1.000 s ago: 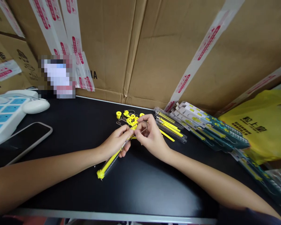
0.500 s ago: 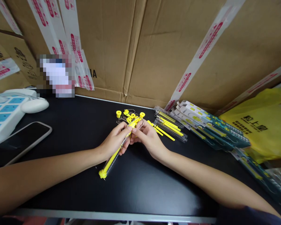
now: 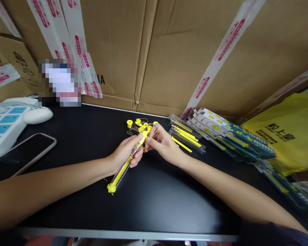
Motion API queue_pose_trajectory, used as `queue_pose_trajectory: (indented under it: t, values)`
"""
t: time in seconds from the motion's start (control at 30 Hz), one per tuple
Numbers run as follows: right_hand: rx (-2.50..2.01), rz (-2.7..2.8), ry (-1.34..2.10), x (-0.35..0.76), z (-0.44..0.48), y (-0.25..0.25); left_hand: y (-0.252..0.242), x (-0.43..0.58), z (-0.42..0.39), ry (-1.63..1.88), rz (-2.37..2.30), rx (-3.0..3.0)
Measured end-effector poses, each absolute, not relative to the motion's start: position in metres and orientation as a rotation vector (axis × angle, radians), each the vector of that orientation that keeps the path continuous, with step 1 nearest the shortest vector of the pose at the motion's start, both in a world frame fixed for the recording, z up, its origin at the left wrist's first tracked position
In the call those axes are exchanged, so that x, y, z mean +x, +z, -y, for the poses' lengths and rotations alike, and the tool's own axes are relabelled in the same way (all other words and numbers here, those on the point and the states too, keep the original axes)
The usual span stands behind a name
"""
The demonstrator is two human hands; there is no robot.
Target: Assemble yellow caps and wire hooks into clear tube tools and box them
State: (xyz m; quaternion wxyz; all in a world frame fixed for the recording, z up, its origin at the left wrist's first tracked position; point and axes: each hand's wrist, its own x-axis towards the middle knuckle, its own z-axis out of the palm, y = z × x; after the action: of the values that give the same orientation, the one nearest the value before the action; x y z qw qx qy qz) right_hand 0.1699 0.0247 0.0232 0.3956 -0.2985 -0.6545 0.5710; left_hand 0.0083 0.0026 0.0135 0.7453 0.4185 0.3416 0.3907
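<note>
My left hand (image 3: 127,152) is closed round a clear plastic tube (image 3: 121,172) with a yellow rod inside and a yellow cap at its near end. My right hand (image 3: 163,145) pinches a thin metal wire hook (image 3: 154,128) at the tube's far end, fingers pressed together. Both hands meet over the black table (image 3: 154,201). Just behind them lies a small pile of yellow caps and wire hooks (image 3: 138,124).
Several filled clear tubes (image 3: 187,136) lie right of my hands, then a row of packaged cards (image 3: 231,138) and a yellow plastic bag (image 3: 284,133). A phone (image 3: 28,152), power strip (image 3: 2,126) and white mouse (image 3: 37,115) sit at the left. Cardboard boxes (image 3: 156,51) wall the back.
Both hands have shifted slightly away from me with the tube. The right hand's fingers have closed tighter on the hook at the tube's far end.
</note>
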Motion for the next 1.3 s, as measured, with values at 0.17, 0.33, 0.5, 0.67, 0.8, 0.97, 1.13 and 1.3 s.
queue_pose_trajectory:
  t: [0.17, 0.33, 0.5, 0.67, 0.8, 0.97, 1.13, 1.3]
  values:
    - [-0.72, 1.654, 1.512, 0.172, -0.025, 0.028, 0.014, 0.004, -0.009, 0.657, -0.675, 0.838]
    - [-0.699, 1.703, 1.562, 0.176, -0.028, 0.033, 0.014, 0.002, -0.013, 0.547, -0.642, 0.829]
    - [-0.686, 1.683, 1.601, 0.178, -0.031, 0.029, 0.014, 0.003, -0.011, 0.618, -0.609, 0.807]
    - [-0.667, 1.67, 1.59, 0.179, -0.029, 0.025, 0.012, 0.003, -0.01, 0.62, -0.577, 0.803]
    - [-0.654, 1.724, 1.55, 0.181, -0.028, 0.028, 0.013, 0.001, -0.012, 0.577, -0.588, 0.814]
    - [-0.659, 1.74, 1.572, 0.183, -0.028, 0.032, 0.016, -0.002, -0.016, 0.475, -0.601, 0.818]
    - [-0.695, 1.681, 1.616, 0.184, -0.03, 0.032, 0.018, -0.001, -0.014, 0.458, -0.613, 0.872]
    - [-0.718, 1.699, 1.47, 0.189, -0.033, 0.037, 0.025, 0.0, -0.011, 0.588, -0.622, 0.963]
